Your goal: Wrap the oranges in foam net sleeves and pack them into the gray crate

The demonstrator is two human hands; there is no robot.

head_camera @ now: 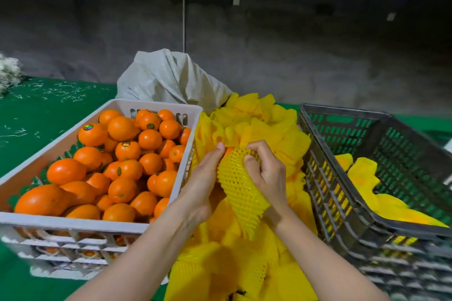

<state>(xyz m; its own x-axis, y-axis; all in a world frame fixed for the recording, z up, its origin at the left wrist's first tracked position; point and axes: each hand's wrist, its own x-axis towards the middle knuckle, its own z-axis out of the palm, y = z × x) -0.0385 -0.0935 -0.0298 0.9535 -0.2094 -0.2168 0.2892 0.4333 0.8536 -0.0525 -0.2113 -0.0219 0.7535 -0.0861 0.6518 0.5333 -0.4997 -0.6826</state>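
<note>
Between the two crates, both hands work one yellow foam net sleeve (238,187). My left hand (206,178) grips its left side, and my right hand (265,171) curls round its upper right edge. A sliver of an orange (228,150) shows at the sleeve's top opening, the rest hidden inside. A white crate (156,105) on the left is full of several bare oranges (122,164). The gray crate (347,205) on the right holds a few wrapped oranges (364,181) in yellow sleeves.
A heap of loose yellow sleeves (254,117) fills the gap between the crates and spills toward me. A white woven sack (168,78) stands behind them. Everything rests on a green table cover (36,115) strewn with pale shreds. A concrete floor lies beyond.
</note>
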